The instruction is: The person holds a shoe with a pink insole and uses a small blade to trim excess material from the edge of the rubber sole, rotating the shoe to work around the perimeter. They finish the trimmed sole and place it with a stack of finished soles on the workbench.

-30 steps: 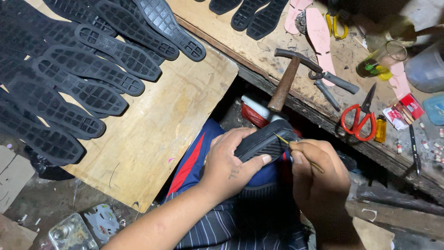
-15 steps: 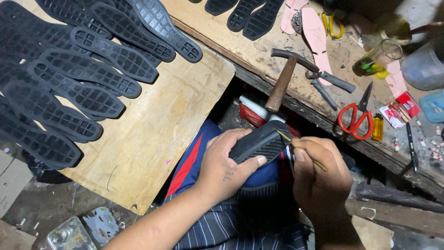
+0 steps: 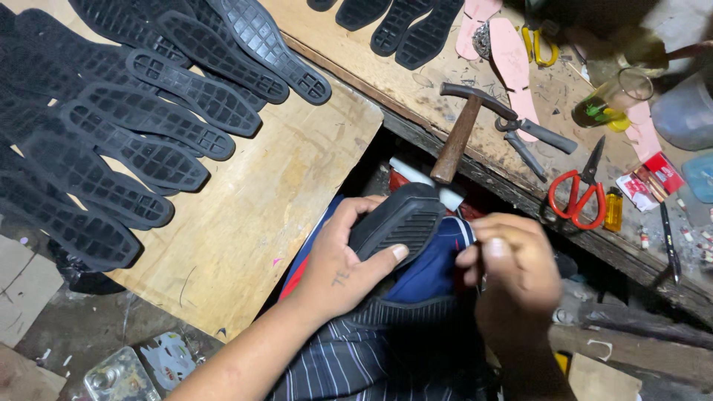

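My left hand (image 3: 338, 271) fingers clamp the black rubber sole (image 3: 397, 221), held over my lap. Right hand (image 3: 512, 271) fingers pinched together beside the sole's edge; what they grip, I cannot tell. Looks like edge trimming. Hammer (image 3: 460, 130) on worktop (image 3: 416, 82) just beyond the sole, red scissors (image 3: 579, 193) farther right.

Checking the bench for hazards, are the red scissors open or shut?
Open. The red scissors lie flat on the workbench, their dark blades spread apart near the pliers.
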`<action>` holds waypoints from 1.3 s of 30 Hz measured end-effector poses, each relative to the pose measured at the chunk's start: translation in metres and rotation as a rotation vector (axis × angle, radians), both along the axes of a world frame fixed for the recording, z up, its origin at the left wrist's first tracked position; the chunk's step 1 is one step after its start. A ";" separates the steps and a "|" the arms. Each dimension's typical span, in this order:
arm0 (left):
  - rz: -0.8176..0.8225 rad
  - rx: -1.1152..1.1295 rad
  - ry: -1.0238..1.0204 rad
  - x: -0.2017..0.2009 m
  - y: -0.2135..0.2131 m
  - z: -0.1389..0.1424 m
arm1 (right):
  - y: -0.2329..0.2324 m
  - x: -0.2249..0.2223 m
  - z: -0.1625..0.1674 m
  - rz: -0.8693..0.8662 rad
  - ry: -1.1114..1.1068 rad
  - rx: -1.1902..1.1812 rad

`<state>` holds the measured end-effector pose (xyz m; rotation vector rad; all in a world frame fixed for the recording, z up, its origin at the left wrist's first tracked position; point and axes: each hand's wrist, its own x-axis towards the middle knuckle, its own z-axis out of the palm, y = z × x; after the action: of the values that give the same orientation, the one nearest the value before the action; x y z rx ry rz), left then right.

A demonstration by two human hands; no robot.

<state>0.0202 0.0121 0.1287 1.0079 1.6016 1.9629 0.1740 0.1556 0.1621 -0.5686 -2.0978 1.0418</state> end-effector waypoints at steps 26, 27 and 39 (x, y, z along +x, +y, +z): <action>0.254 0.141 -0.576 -0.073 -0.062 -0.011 | 0.001 -0.056 -0.076 0.157 0.029 -1.098; 0.253 0.162 -0.616 -0.077 -0.069 -0.008 | 0.001 -0.062 -0.084 0.143 -0.053 -1.124; 0.251 0.267 -0.801 -0.065 -0.100 -0.003 | -0.051 -0.129 -0.160 0.390 -0.302 -0.309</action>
<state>-0.0452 -0.0883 0.1256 0.0289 1.0552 2.3552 0.0449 0.1046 0.0021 -0.4971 -2.3883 1.6053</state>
